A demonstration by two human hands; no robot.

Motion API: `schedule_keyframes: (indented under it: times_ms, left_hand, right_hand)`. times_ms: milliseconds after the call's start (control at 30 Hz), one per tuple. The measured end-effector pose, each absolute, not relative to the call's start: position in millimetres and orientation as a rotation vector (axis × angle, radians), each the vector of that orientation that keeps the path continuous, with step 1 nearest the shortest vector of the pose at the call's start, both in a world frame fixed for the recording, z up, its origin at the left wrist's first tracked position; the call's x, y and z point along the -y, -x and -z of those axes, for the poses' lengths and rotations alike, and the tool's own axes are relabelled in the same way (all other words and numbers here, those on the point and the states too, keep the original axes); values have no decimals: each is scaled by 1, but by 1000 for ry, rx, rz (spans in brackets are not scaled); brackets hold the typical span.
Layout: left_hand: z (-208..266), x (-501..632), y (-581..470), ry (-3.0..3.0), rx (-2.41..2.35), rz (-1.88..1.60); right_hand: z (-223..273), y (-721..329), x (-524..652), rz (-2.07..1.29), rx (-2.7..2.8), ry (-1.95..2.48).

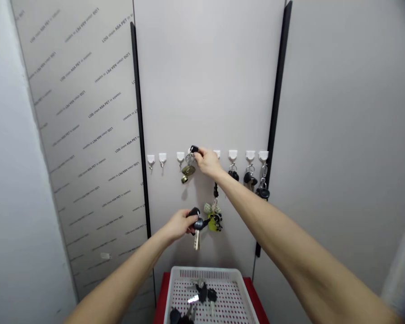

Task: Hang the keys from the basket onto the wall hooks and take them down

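Note:
My right hand [208, 162] is raised at the row of hooks, its thumb and fingers pinched on a key ring [189, 158] with a black-headed key [194, 148]. Olive-green charms [188, 170] dangle from that ring. It overlaps one hook, and I cannot tell whether the ring is on it. Lower down, my left hand [179, 224] is closed around a bunch of keys [198, 224] with black fobs and silver blades hanging down. Just right of these keys hangs a green panda charm [215, 220] on a black strap [216, 191], whose upper end my right arm hides.
Small white hooks, such as this one [162, 157], run across the pale panel [209, 81]. Further right, key sets [249, 177] hang on hooks. Below, a white perforated basket [205, 272] with several keys [202, 293] rests on a red surface [162, 292]. Black strips [140, 121] flank the panel.

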State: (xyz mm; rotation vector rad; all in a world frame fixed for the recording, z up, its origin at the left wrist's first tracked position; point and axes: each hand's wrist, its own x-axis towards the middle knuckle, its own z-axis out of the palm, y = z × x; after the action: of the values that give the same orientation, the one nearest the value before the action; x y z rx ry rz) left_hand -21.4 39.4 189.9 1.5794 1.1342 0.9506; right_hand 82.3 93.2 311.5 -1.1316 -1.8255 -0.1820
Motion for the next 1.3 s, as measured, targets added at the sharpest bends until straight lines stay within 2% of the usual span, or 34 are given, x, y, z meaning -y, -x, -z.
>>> schedule_keyframes:
  times_ms: [133, 333, 400, 500, 633, 733, 900, 1033, 1133, 1200, 1300]
  left_hand:
    - [-164, -28, 34, -1571, -1117, -747]
    - [-85, -9, 43, -1689, -1180, -319]
    - [-71, -7, 41, -1783, -1263, -243]
    - [-89, -16, 28, -1969, -1331, -469]
    - [-159, -46, -9, -1998, -1358, -1113]
    - [-195, -72, -43, -1944, -1379, -1389]
    - [-219, -96, -68, -1811, -1267, -1351]
    - [-261, -88, -56, -1602, -1012, -1565]
    - [-289, -70, -48, -1488, -782, -1635]
    - [-285, -56, -44, -1549, -728, -1512]
    - [-235, -35, -41, -1690, -775, -1208]
  right_hand:
    - [-271, -89, -71, 3, 2191, 988]
    - [-136, -120, -22, -317, 2426, 1171]
    - [-112, -131, -12, -380, 2479, 1178]
    - [-127, -150, -13, -329, 2307, 1174]
    - [-204, -173, -40, 51, 1655, 1210]
    - [-240, -179, -63, 242, 1482, 1290]
    - [-258, -177, -80, 212, 1400, 1375]
    - [-295, -176, -73, 286, 1355, 1217]
    - [-311, -172, -62, 195, 1546, 1171]
    - [-296, -169, -52, 47, 1763, 1144]
    - [-232, -162, -33, -228, 2035, 1119]
